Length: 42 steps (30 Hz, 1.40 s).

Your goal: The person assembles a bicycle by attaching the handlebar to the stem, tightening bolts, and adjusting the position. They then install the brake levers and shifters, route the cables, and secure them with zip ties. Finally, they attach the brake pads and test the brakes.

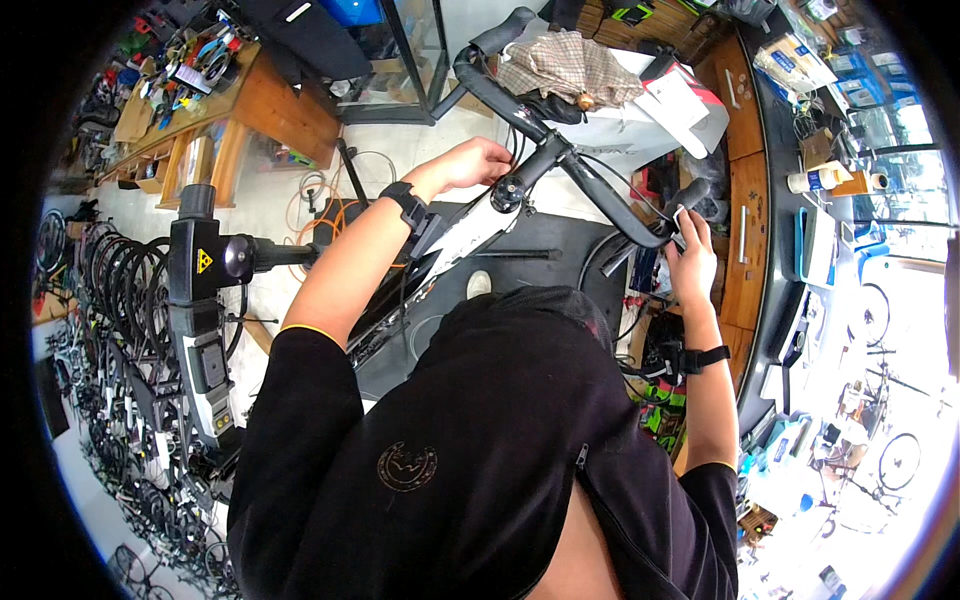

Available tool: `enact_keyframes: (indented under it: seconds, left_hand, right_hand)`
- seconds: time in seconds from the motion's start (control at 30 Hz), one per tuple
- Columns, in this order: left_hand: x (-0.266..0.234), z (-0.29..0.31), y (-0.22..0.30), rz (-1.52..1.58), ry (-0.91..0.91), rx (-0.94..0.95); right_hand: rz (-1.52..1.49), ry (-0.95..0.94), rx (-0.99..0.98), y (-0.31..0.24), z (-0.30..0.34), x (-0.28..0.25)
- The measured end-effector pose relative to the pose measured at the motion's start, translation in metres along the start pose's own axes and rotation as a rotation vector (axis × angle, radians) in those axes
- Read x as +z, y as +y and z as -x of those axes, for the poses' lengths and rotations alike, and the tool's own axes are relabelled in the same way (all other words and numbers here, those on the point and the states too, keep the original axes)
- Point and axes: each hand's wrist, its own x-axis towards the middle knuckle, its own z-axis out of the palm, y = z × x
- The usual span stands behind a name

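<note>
Your bike (478, 222) is mid-frame, nose away from you: white frame, black drop handlebar (607, 195) swung diagonally across. Left hand (475, 165) is at the cables beside the stem (545, 155), fingers loosely curled; can't tell if they pinch a cable. Right hand (692, 255) is part-closed at the right brake hood (693, 195), small whitish bit at the fingertips; can't tell if you have hold of it.

Under the bike: dark mat (545, 230), your pale shoe (479, 283) showing on it. Pale floor (455, 130) around that. Black-and-grey stand head (200, 262) to your left, yellow warning triangle on it, orange coils (318, 232) on the floor just past its arm.

Past the handlebar: white carton (645, 140), checked cloth (575, 70) heaped on top. Far left: wooden bench (290, 120), top cluttered with tools and small parts. Lower left: dense row of bikes (125, 290).

Your right: wooden drawers (752, 285) with long metal handles under a black countertop (780, 180) carrying boxes and packets. Beyond it, glare at the far right, more bikes (898, 462) in it.
</note>
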Motion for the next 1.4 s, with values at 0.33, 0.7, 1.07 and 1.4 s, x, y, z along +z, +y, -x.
enact_keyframes:
  seconds: [0.33,0.7,1.07,1.4]
  left_hand:
    - [0.025,0.012,-0.007,-0.426,0.090,0.230]
    - [0.126,0.176,0.029,-0.225,0.942,0.272]
    - [0.232,0.503,-0.075,-0.358,0.623,-0.723]
    - [0.084,0.655,-0.154,-0.511,1.254,-0.605]
  right_hand:
    - [0.072,-0.019,-0.104,0.027,-0.001,0.006]
    - [0.055,-0.067,-0.245,0.037,-0.032,0.000]
    - [0.101,-0.020,-0.271,0.047,-0.036,0.015]
    - [0.134,-0.133,-0.194,0.031,-0.028,0.009]
